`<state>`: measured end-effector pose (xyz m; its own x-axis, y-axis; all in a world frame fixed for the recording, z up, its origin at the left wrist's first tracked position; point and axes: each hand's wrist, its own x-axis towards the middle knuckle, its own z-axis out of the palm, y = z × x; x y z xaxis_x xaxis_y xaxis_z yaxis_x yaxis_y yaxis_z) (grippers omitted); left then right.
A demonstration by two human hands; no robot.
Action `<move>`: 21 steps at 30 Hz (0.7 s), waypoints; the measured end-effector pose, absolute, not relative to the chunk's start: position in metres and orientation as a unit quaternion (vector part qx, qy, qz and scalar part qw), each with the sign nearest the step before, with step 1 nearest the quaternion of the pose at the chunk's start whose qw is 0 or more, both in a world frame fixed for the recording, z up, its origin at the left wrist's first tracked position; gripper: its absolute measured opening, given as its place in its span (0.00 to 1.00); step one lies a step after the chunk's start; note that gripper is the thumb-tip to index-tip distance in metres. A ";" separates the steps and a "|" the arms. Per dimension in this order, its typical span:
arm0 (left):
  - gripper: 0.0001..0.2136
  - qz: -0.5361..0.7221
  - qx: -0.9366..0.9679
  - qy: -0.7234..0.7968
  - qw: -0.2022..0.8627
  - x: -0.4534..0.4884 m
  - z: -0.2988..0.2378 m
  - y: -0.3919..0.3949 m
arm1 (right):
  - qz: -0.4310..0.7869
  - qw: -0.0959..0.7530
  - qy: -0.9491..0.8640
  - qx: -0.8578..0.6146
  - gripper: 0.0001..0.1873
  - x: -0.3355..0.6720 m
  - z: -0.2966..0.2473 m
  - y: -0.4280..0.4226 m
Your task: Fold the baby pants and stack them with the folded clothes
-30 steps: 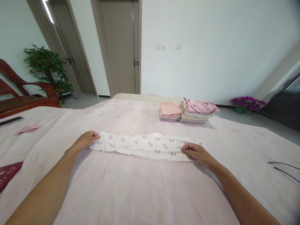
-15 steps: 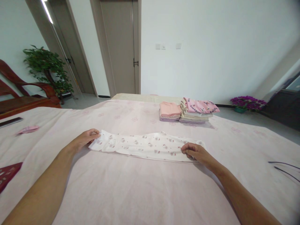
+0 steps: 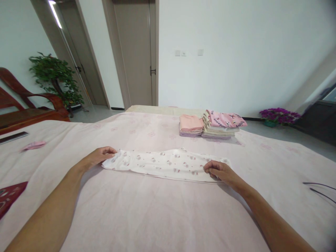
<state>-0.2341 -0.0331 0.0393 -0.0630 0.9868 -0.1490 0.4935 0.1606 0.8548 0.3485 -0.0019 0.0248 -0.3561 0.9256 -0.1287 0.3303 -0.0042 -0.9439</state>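
Note:
A pair of white pants [image 3: 157, 163] printed with small figures lies folded lengthwise in a long strip across the pink bedspread [image 3: 162, 213]. My left hand [image 3: 101, 155] pinches the strip's left end, where the fabric is bunched and slightly raised. Near the right end, my right hand [image 3: 217, 169] has its fingers curled closed on the cloth, and the fingertips press on the upper layer. Part of that end is hidden beneath the hand.
Beyond the pants stand two folded stacks, one topped with peach cloth [image 3: 191, 122], the other with a pink printed garment [image 3: 227, 119]. A phone [image 3: 13, 137], a pink cloth piece [image 3: 34, 145] and a dark red item [image 3: 12, 197] lie left. Thin dark glasses temples [image 3: 321, 190] show right.
My left hand has shifted slightly right, and the left end of the pants has crumpled inward. My right hand stays at the other end. The whole view has shifted a little.

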 end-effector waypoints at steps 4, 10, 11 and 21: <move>0.26 0.302 0.565 0.665 0.383 -0.233 0.039 -0.034 | 0.510 0.291 -0.647 -0.486 0.12 0.350 0.023 -0.001; 0.27 0.323 0.551 0.685 0.351 -0.230 0.036 -0.029 | 0.498 0.291 -0.655 -0.488 0.11 0.353 0.019 0.001; 0.28 0.325 0.553 0.689 0.338 -0.230 0.035 -0.028 | 0.497 0.291 -0.656 -0.488 0.11 0.353 0.019 0.001; 0.32 0.306 0.554 0.721 0.284 -0.232 0.025 -0.020 | 0.497 0.285 -0.660 -0.485 0.11 0.353 0.018 0.001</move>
<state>-0.2325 -0.0203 0.0253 -0.2260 0.9716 -0.0697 0.6239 0.1994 0.7556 0.3529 0.0013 0.0185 -0.3662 0.9245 -0.1056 0.3574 0.0349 -0.9333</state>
